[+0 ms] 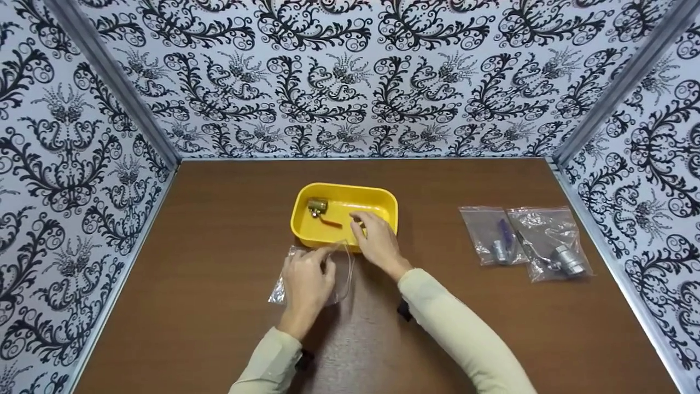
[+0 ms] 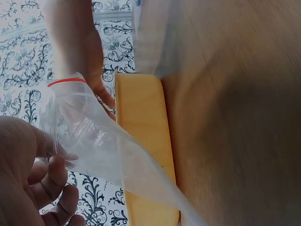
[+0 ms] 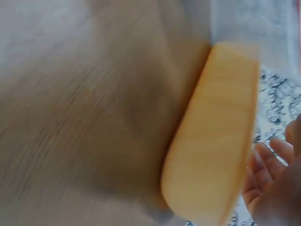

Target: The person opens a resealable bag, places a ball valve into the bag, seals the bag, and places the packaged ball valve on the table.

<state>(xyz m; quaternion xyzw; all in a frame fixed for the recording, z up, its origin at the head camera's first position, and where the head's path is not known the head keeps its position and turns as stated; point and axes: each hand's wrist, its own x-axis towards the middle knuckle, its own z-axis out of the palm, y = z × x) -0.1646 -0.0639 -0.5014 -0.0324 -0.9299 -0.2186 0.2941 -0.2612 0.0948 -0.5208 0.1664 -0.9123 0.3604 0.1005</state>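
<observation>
A clear zip bag (image 1: 343,282) with a red strip along its mouth, seen in the left wrist view, hangs from my left hand (image 1: 307,279). That hand pinches it between thumb and fingers in front of the yellow tray (image 1: 350,189). Inside the tray, at its left, lies a brass ball valve (image 1: 318,206) with an orange-red lever handle. My right hand (image 1: 377,243) reaches over the tray's right front side, fingers loosely bent and nothing between them. In the right wrist view its fingers (image 3: 268,165) appear spread beyond the tray's rim.
To the right on the brown table (image 1: 229,328) lie two more zip bags. The nearer-middle bag (image 1: 484,232) holds a small metal fitting and something purple; the other bag (image 1: 547,230) holds a larger metal fitting (image 1: 569,260) with a lever. Patterned walls enclose the table's back and sides.
</observation>
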